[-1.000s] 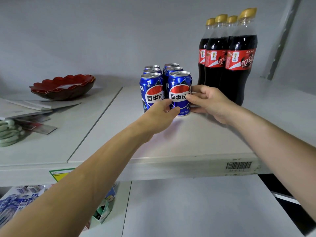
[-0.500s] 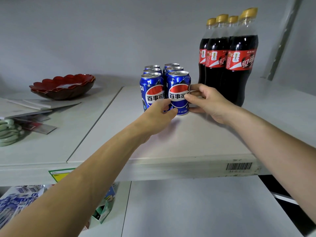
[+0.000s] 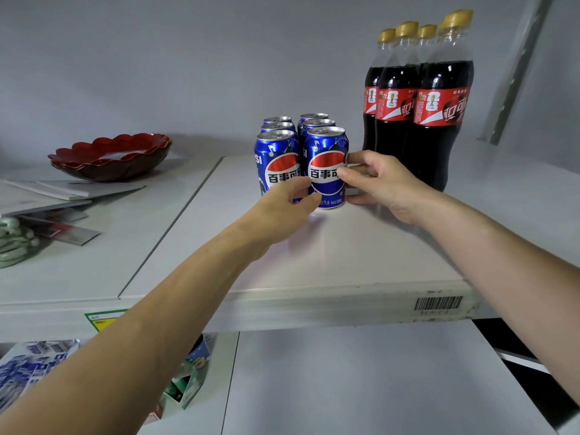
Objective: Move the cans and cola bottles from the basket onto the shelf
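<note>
Steadying the front-right can on the shelf with both hands.

Compared with a second ago, the can stands further back, level with the can left of it, closing two rows of three. The left hand curls loosely, thumb and fingertips on the can's lower left; the right hand cups its right side, thumb on the label. Four cola bottles stand just behind the right hand.
</note>
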